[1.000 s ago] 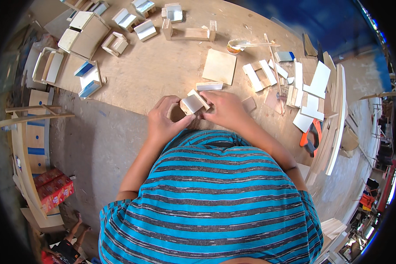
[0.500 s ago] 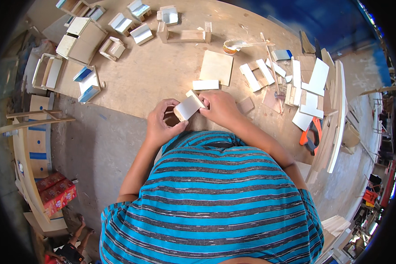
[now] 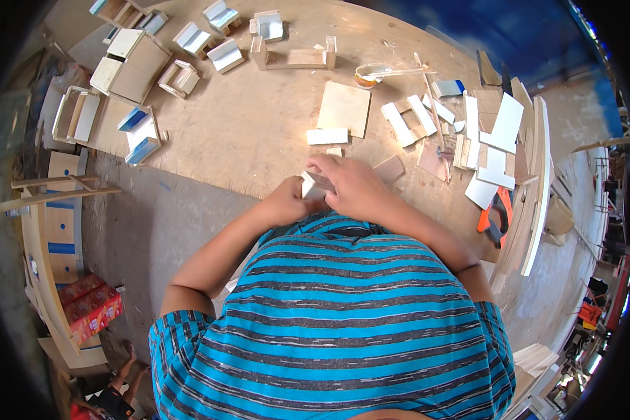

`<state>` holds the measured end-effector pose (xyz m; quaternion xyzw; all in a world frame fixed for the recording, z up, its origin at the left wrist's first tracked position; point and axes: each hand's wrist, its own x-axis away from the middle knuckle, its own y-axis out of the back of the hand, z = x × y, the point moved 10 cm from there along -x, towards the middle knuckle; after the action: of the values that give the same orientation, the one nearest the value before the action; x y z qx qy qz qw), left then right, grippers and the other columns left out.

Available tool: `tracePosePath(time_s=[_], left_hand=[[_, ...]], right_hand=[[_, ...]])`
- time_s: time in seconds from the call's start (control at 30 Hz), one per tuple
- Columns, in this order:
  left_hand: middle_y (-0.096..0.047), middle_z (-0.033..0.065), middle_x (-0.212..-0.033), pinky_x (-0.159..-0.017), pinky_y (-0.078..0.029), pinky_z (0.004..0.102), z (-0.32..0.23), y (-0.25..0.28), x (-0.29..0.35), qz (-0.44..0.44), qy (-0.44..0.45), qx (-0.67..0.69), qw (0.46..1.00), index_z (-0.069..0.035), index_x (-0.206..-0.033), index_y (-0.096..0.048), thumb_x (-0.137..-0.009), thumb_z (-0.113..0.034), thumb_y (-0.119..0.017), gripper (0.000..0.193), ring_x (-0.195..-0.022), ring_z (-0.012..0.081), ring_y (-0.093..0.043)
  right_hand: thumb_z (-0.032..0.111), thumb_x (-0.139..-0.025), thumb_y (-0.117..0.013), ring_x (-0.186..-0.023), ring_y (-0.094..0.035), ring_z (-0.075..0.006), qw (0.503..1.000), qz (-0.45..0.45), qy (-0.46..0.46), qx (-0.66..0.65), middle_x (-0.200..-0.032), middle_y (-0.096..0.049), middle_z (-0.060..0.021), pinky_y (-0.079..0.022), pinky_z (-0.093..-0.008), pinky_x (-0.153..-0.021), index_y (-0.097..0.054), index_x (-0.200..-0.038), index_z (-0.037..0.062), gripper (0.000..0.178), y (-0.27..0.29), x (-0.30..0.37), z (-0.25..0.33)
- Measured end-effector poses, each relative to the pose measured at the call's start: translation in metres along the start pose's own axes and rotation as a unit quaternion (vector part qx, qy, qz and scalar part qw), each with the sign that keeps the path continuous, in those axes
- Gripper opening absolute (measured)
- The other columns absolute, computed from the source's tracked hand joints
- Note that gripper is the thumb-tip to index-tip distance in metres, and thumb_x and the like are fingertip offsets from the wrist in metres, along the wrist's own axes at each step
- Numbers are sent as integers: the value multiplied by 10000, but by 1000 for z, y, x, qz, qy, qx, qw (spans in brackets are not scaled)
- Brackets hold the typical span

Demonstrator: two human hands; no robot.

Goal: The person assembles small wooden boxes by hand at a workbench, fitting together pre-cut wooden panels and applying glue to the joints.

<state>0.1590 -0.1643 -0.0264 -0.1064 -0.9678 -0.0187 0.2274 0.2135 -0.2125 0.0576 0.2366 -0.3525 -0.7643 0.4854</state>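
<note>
Close to my body, at the table's near edge, I hold a small wooden block assembly [image 3: 312, 184] with a pale face, mostly covered by my fingers. My left hand [image 3: 284, 203] is closed on its near left side. From the right, my right hand [image 3: 357, 186] reaches over it with fingers curled against it. Just beyond my fingers lie a small wood offcut [image 3: 335, 151] and a white strip [image 3: 327, 136], which touches a square plywood board [image 3: 348, 105]. A flat wood piece [image 3: 389, 169] rests to the right of my right hand.
Several small wooden furniture-like pieces, including a cabinet [image 3: 129, 73] and a long piece [image 3: 294, 57], stand at the far left. A glue bowl [image 3: 365, 75] with a stick sits at the back. White-faced offcuts [image 3: 497, 164], an orange-handled saw [image 3: 497, 218] and long boards [image 3: 535, 182] line the right.
My left hand has moved right, close against my right hand. The block assembly has been turned, and its broad white face is now largely hidden.
</note>
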Motion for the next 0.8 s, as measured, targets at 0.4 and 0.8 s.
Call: tracePosePath(time_s=[0.4,0.8], left_hand=[[-652,182,-737,-586,-467,339,-34,-24,4,33,5,-212,977,41,-1004,-620,-766,-171,-762,349,-630,230,-619],[-670,213,-851,-712,-513,383,-49,-31,4,71,-26,-309,948,-43,-934,-651,-718,-124,-734,246,-786,391,-645]], right_hand=[[-11,-743,-615,-743,-630,-419,982,183,-48,-24,-745,-621,-224,-483,-482,-643,-420,-1147,23,449,-20,27,0],[24,-757,-630,-718,-630,-393,975,219,48,13,-736,-603,-201,-501,-447,-613,-391,-1225,-37,528,-10,31,13]])
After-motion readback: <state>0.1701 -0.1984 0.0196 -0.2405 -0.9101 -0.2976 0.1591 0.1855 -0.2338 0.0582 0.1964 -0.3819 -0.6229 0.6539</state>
